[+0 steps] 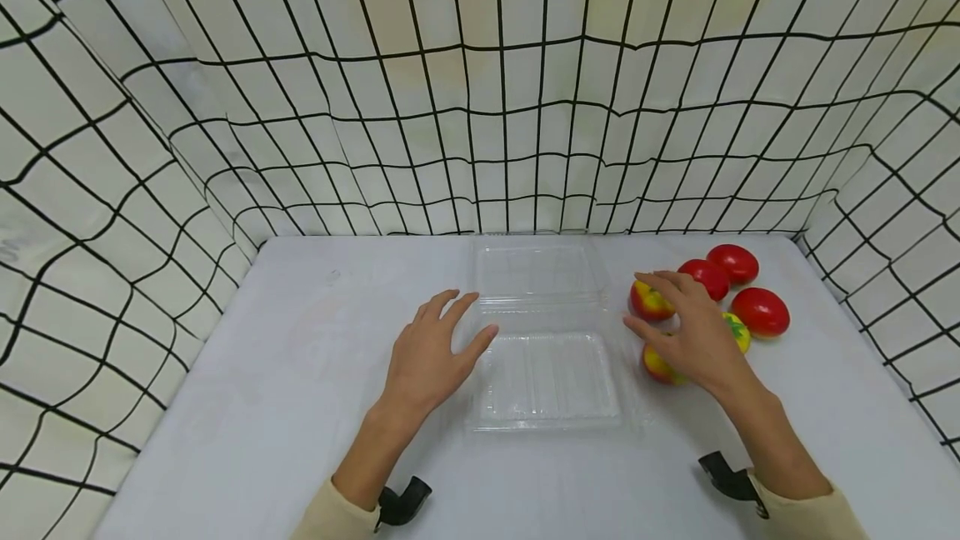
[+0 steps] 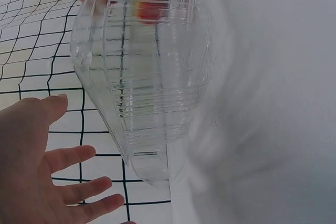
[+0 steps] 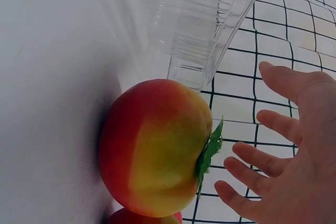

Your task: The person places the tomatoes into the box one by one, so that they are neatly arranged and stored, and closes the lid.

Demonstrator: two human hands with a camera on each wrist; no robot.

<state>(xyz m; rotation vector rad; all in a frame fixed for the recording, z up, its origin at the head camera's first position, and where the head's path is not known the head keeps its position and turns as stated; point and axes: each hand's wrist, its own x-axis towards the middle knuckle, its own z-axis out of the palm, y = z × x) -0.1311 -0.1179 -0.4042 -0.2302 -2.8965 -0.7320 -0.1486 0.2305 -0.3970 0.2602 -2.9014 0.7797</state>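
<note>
My left hand (image 1: 429, 363) hovers at the left side of a clear plastic clamshell box (image 1: 551, 425), fingers spread and holding nothing. The box lies unfolded, its lid half toward the back. Over a group of fruit on the right is my right hand (image 1: 697, 336), thumb apart from its loosely bent fingers. Beneath it are red-and-yellow fruits with green leafy tops; one shows behind the fingertips (image 1: 651, 302), another yellow fruit (image 1: 738, 332) beyond the hand. In the right wrist view, a gap separates the fingers from the nearest red-and-yellow fruit (image 3: 157, 148).
Several glossy red fruits, one of them a red oval fruit (image 1: 761, 312), lie at the back right. A white cloth-like surface (image 1: 300, 340) covers the table. Black netting (image 1: 465, 115) over pale walls encloses its back and sides.
</note>
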